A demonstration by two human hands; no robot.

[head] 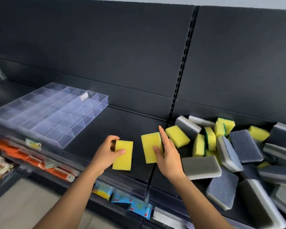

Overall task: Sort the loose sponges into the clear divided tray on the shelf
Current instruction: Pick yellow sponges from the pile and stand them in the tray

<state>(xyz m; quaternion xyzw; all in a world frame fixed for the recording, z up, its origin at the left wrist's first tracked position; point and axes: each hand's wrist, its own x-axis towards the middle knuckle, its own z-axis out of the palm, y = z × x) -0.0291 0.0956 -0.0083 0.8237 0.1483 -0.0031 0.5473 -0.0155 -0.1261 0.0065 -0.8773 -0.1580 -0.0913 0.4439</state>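
My left hand [108, 150] grips a yellow sponge [123, 157] by its left edge, thumb across its face. My right hand [168, 150] holds a second yellow sponge [149, 146], thumb on its face and forefinger stretched along its right edge. Both sponges hover over the dark shelf [92, 139] near its front edge. The clear divided tray [56, 113] lies on the shelf to the left, and its compartments look empty. A pile of loose sponges [234, 151], yellow, grey and blue-grey, spreads over the right part of the shelf.
A slotted upright [182, 70] runs down the dark back panel. Below the shelf's front lip sit orange packets [38, 161] and blue packets [137, 207] on a lower shelf. The floor [23, 204] shows at lower left.
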